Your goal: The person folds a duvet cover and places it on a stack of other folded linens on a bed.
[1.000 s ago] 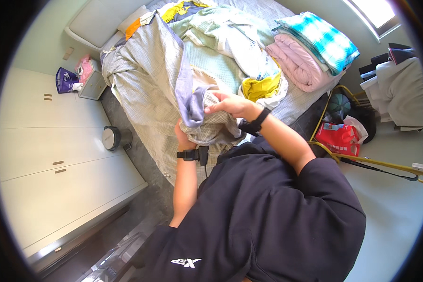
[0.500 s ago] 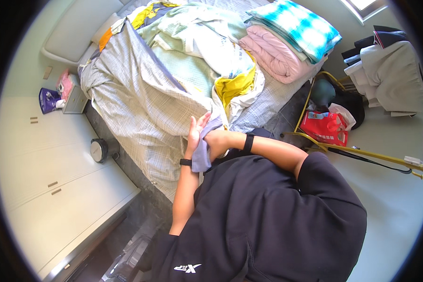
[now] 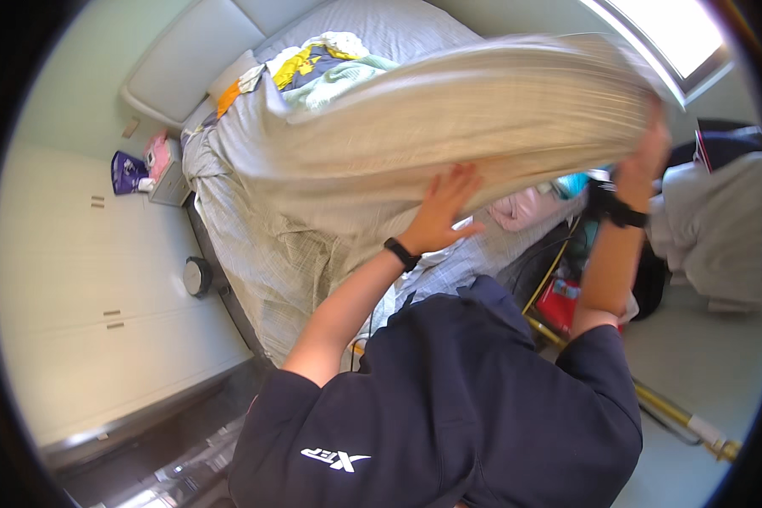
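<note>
A beige-grey checked bed cover (image 3: 449, 110) billows above the bed, blurred by motion. My right hand (image 3: 646, 152), smeared too, is raised at the far right and closed on the cover's edge. My left hand (image 3: 444, 207) is open, its fingers spread against the lower edge of the raised cover near the middle. A yellow and grey cloth (image 3: 300, 68) and a pale green textured blanket (image 3: 343, 85) lie on the far part of the bed, partly hidden by the cover. A folded pink quilt (image 3: 521, 207) shows beneath it on the right.
A window (image 3: 669, 38) is at the upper right. Grey cloth (image 3: 720, 229) hangs at the right, near a yellow metal frame (image 3: 652, 402) and a red bag (image 3: 557, 306). White cabinets (image 3: 68, 313) line the left, with a round dark device (image 3: 197, 277) beside them.
My hands have come apart, the right one swinging up and right with the cover. The cover has risen over the bed. The small purple-grey cloth between my hands is no longer visible.
</note>
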`<control>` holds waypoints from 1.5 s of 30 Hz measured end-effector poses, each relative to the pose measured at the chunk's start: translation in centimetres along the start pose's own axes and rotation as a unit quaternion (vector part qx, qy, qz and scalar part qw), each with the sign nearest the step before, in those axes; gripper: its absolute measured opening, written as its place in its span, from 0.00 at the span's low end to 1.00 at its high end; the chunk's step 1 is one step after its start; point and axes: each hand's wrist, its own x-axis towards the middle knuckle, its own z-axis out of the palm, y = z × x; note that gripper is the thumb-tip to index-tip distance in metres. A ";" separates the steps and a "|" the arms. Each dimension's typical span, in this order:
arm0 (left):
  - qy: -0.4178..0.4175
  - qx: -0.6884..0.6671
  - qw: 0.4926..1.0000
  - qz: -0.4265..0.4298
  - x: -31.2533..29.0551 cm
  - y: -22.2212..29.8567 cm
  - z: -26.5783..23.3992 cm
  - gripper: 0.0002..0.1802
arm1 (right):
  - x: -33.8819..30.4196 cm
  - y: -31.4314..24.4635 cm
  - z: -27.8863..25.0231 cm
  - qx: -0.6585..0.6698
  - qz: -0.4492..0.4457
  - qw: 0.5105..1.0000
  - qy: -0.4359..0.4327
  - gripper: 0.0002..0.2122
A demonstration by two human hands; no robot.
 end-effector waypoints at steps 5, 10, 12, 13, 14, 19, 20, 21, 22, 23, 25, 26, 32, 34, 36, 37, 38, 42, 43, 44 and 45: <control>-0.168 -0.175 0.965 -0.100 1.9 -4.3 11.0 0.40 | 14.2 -1.7 -15.0 0.028 -0.041 0.999 0.009 0.19; -0.356 -0.136 0.856 -0.350 -6.6 -9.0 17.4 0.39 | 20.6 9.7 -30.1 -0.234 -0.097 0.964 -0.082 0.20; -0.377 -0.165 0.828 -0.380 -10.6 -9.0 18.0 0.32 | 23.2 11.0 -36.6 -0.122 0.064 0.990 -0.028 0.20; -0.344 -0.157 0.821 -0.428 -15.1 -8.8 17.9 0.29 | 21.7 14.8 -32.7 -0.142 0.120 0.982 0.018 0.18; -0.336 -0.144 0.815 -0.449 -17.3 -8.6 17.8 0.27 | 22.1 16.3 -33.8 -0.153 0.066 0.985 0.046 0.16; -0.173 -0.126 0.699 -0.683 -28.6 -4.8 16.4 0.21 | 16.4 24.4 -27.6 -0.337 0.177 0.887 0.260 0.19; -0.154 -0.114 0.676 -0.712 -30.1 -4.3 16.6 0.20 | 14.5 25.9 -25.9 -0.340 0.196 0.884 0.254 0.14; -0.106 -0.144 0.665 -0.725 -30.3 -3.9 16.5 0.20 | 13.3 27.9 -27.5 -0.377 0.201 0.874 0.230 0.16; -0.052 -0.169 0.643 -0.745 -31.3 -3.1 16.6 0.20 | 10.4 30.2 -26.2 -0.398 0.263 0.856 0.196 0.20; -0.014 -0.185 0.622 -0.761 -32.3 -2.4 17.0 0.20 | 7.4 31.9 -24.6 -0.421 0.300 0.842 0.153 0.19; 0.022 -0.190 0.623 -0.759 -33.7 -1.3 17.5 0.20 | 0.6 34.5 -21.9 -0.465 0.393 0.792 0.052 0.18; 0.028 -0.196 0.615 -0.763 -34.5 -1.0 17.6 0.20 | -3.2 35.2 -20.3 -0.491 0.442 0.751 -0.010 0.18; 0.070 -0.175 0.629 -0.754 -42.2 -1.7 17.7 0.18 | -22.2 38.2 -10.5 -0.459 0.224 0.530 -0.677 0.13; 0.030 -0.120 0.618 -0.776 -41.9 -2.7 15.4 0.21 | -25.4 36.4 -7.5 -0.444 0.206 0.494 -0.718 0.12; 0.039 -0.168 0.578 -0.797 -42.2 -3.9 13.0 0.27 | -27.9 35.7 -5.8 -0.466 0.270 0.499 -0.679 0.11; 0.033 -0.200 0.564 -0.801 -43.6 -4.4 13.4 0.31 | -29.3 35.1 -4.8 -0.489 0.332 0.502 -0.631 0.12; 0.041 -0.211 0.573 -0.791 -45.5 -5.0 13.4 0.34 | -30.7 34.4 -3.9 -0.509 0.391 0.504 -0.578 0.12; 0.005 -0.116 0.633 -0.766 -45.6 -5.2 8.6 0.39 | -33.4 34.9 -4.2 -0.607 0.393 0.444 -0.530 0.10; 0.029 -0.077 0.629 -0.773 -47.0 -5.3 9.1 0.40 | -34.8 35.0 -3.2 -0.603 0.389 0.451 -0.531 0.10; 0.054 -0.036 0.624 -0.778 -48.2 -5.3 9.4 0.41 | -36.2 35.1 -2.3 -0.610 0.374 0.410 -0.565 0.11; 0.024 -0.060 0.602 -0.796 -46.7 -5.0 6.8 0.43 | -36.4 35.1 -2.1 -0.623 0.361 0.384 -0.579 0.11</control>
